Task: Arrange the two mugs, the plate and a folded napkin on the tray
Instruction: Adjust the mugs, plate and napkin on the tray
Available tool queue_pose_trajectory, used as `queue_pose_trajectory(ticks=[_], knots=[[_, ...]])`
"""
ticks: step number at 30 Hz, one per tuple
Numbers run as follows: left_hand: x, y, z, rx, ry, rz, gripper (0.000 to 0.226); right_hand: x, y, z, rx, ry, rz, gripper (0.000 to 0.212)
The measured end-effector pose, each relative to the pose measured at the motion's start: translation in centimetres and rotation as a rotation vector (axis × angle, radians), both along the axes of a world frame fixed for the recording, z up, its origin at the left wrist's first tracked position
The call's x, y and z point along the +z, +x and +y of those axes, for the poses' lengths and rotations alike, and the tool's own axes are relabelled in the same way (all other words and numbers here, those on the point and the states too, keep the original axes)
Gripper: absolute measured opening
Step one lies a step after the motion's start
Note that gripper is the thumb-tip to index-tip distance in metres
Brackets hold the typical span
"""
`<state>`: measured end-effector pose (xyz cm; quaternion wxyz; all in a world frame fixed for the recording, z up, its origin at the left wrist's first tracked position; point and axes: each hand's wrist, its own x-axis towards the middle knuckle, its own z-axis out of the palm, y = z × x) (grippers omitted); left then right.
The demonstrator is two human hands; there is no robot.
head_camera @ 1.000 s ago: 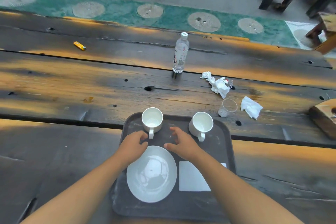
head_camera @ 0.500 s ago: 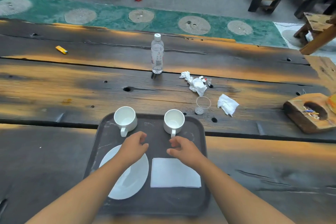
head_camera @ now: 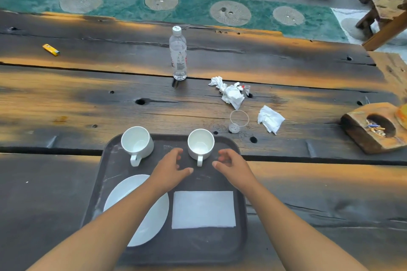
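Observation:
A dark grey tray (head_camera: 110, 160) lies on the wooden table. Two white mugs stand upright at its far edge, handles toward me: the left mug (head_camera: 137, 144) and the right mug (head_camera: 200, 145). A white plate (head_camera: 154, 220) sits at the near left, partly hidden under my left forearm. A folded white napkin (head_camera: 203, 209) lies flat at the near right. My left hand (head_camera: 169, 167) and my right hand (head_camera: 231, 166) hover on either side of the right mug's handle, fingers curled and apart, touching nothing.
Beyond the tray stand a clear plastic cup (head_camera: 237, 121) and a water bottle (head_camera: 178, 55). Crumpled tissues (head_camera: 231, 92) and another tissue (head_camera: 269, 119) lie to the right. A wooden ashtray block (head_camera: 372, 127) sits far right, a yellow lighter (head_camera: 51, 49) far left.
Both hands have moved right, from between the mugs to either side of the right mug's handle. The camera view has shifted. Mugs, plate and napkin stay in place.

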<state>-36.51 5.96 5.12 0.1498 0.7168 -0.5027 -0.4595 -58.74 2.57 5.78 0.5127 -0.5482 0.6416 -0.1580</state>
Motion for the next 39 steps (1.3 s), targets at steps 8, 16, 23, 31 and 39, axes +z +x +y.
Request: queue_pose_trajectory(ticks=[8, 16, 23, 31, 39], knots=[[-2.0, 0.3, -1.9, -0.002, -0.006, 0.179, 0.098, -0.7, 1.8, -2.4, 0.008, -0.009, -0.104, 0.07], [-3.0, 0.1, -3.0, -0.063, 0.038, 0.277, 0.122, -2.6, 2.4, -3.8, 0.081, -0.009, -0.127, 0.081], [-3.6, -0.1, -3.3, -0.018, 0.038, 0.421, 0.107, -3.8, 2.1, -4.1, 0.084, 0.045, -0.22, 0.078], [-4.0, -0.4, -3.1, 0.03, 0.04, 0.484, 0.093, -3.4, 2.0, -4.3, 0.09, 0.057, -0.243, 0.073], [-3.9, -0.9, -3.3, 0.032, 0.061, 0.468, 0.096, -3.6, 1.5, -4.5, 0.102, 0.048, -0.275, 0.075]])
